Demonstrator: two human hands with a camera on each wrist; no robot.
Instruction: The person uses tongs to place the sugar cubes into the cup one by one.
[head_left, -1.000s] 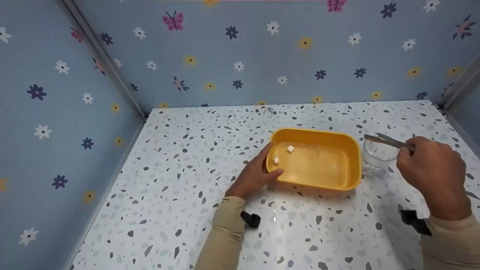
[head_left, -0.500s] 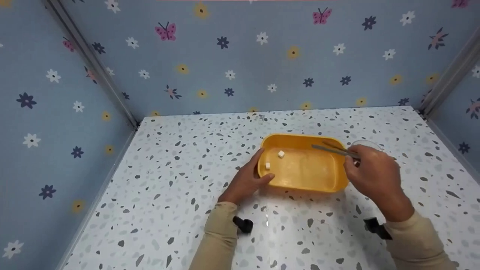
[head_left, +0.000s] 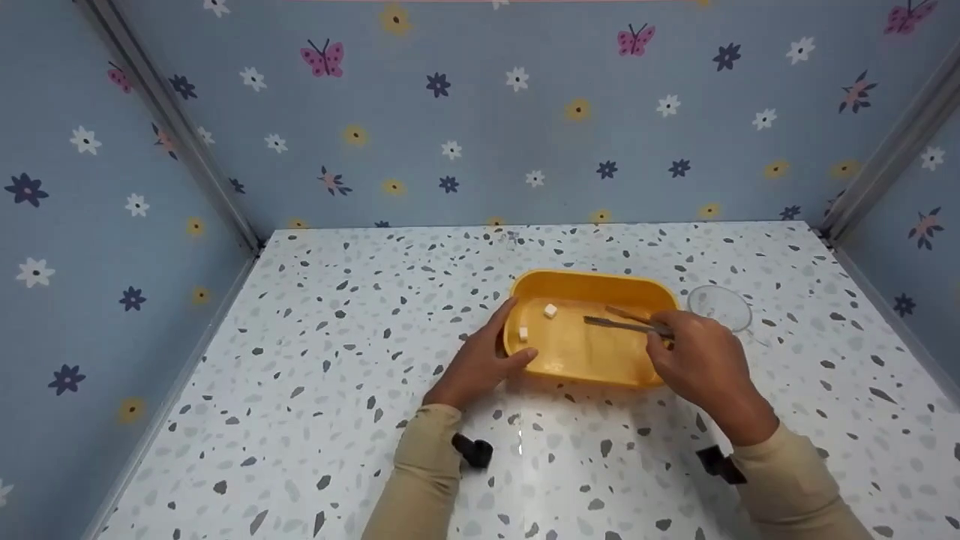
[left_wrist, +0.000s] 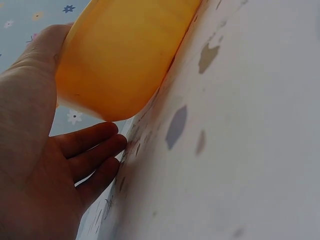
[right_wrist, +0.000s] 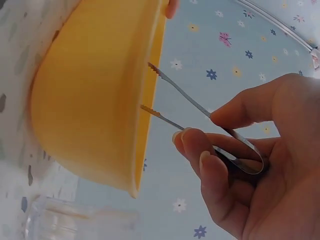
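A yellow plastic tub [head_left: 581,360] stands on the speckled table, two small white cubes [head_left: 550,310] lying apart near its left end. My left hand [head_left: 480,360] holds that end, the thumb at the near rim; in the left wrist view several fingers [left_wrist: 95,155] stretch below the tub's wall. My right hand [head_left: 701,364] pinches small metal tongs [head_left: 622,323] over the tub's right part. Their serrated arms stand apart with nothing between them, as the right wrist view shows the tongs [right_wrist: 185,97] near the rim. A clear glass cup [head_left: 720,306] is partly hidden behind my right hand.
The speckled white tabletop [head_left: 300,420] reaches back to a blue flowered wall [head_left: 480,112]. Side walls rise at left and right, with metal strips at the corners. A black wrist mount [head_left: 472,452] sits at my left cuff and another [head_left: 720,465] at the right.
My right hand has brought the tongs leftward from above the glass cup to over the tub, then lower. My left hand keeps its place on the tub. The head view has shifted.
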